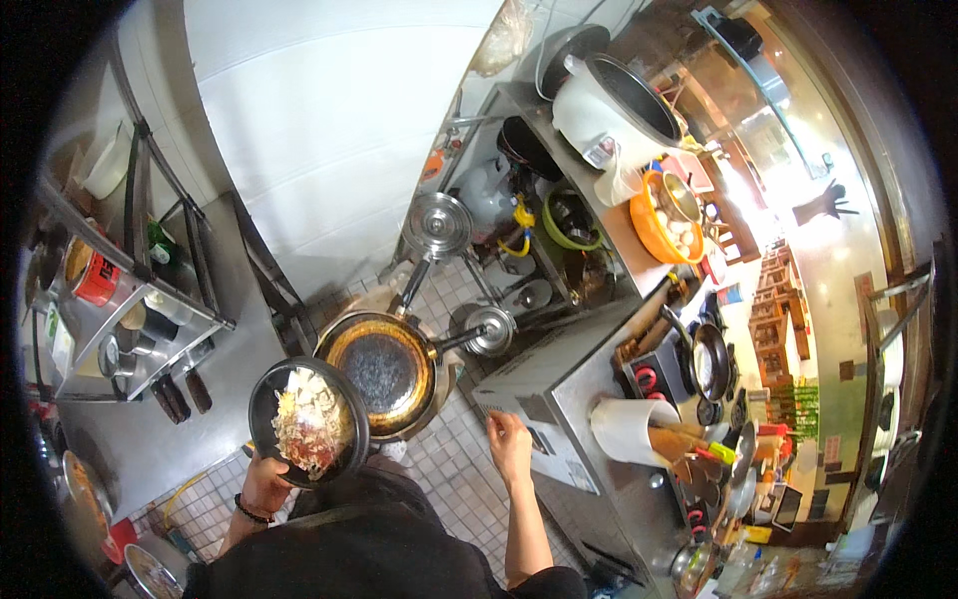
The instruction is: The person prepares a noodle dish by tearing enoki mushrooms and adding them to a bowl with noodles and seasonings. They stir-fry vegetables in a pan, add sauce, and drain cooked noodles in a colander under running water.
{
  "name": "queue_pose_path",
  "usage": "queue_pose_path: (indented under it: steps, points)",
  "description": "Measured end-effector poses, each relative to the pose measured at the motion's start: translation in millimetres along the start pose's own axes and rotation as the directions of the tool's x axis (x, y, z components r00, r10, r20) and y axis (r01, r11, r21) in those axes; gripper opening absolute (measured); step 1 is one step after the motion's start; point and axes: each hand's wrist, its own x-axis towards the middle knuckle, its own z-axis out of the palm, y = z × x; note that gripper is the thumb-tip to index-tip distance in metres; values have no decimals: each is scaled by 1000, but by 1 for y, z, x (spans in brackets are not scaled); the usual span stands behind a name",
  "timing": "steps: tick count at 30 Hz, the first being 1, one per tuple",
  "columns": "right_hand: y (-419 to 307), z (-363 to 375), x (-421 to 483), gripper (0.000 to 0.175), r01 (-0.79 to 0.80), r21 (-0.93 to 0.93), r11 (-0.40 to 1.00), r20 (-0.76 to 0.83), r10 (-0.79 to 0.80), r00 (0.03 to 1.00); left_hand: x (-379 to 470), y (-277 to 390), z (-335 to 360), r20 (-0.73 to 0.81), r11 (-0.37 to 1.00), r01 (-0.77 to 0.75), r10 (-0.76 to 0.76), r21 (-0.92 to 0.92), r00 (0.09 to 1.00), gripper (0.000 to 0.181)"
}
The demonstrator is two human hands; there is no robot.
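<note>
My left hand (263, 487) grips the near-left rim of a dark round bowl (359, 442), which is tilted. Inside lies a mixture of chopped food (310, 419), with pale pieces, reddish-brown shreds and some white powder on top. Just beyond the bowl is a worn frying pan (378, 374) with a browned ring around its bare inner base; the bowl overlaps its near-left edge in view. What supports the pan is hidden. My right hand (510, 445) hovers to the right, above the tiled floor, fingers curled together with nothing visible in them.
Two metal lids (439, 223) (492, 331) sit beyond the pan handles. At right, a steel counter (591, 389) carries a white utensil container (625, 430), a gas stove (650, 374), an orange basket of eggs (636, 224) and a large cooker (587, 112). A steel worktable (217, 404) stands left.
</note>
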Motion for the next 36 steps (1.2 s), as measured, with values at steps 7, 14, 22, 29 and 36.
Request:
queue_pose_path:
  steps: [7, 14, 22, 29, 36]
  points:
    - [10, 48, 118, 25, 234, 8, 972, -81, -233, 969, 65, 2, 32, -33, 996, -86, 86, -5, 996, 65]
    - [160, 139, 312, 25, 259, -78, 963, 164, -244, 956, 174, -49, 69, -359, 983, -131, 78, -126, 930, 63]
    - [354, 380, 491, 62, -510, -138, 849, 584, 486, 650, 313, -117, 98, -706, 970, -211, 65, -122, 706, 48]
    - [394, 547, 565, 19, -615, 705, -353, 708, 405, 579, 382, -151, 92, -804, 987, -121, -10, -101, 595, 50]
    - [381, 544, 542, 19, -592, 715, -371, 697, 440, 566, 400, -157, 87, -817, 990, -83, -50, -118, 574, 51]
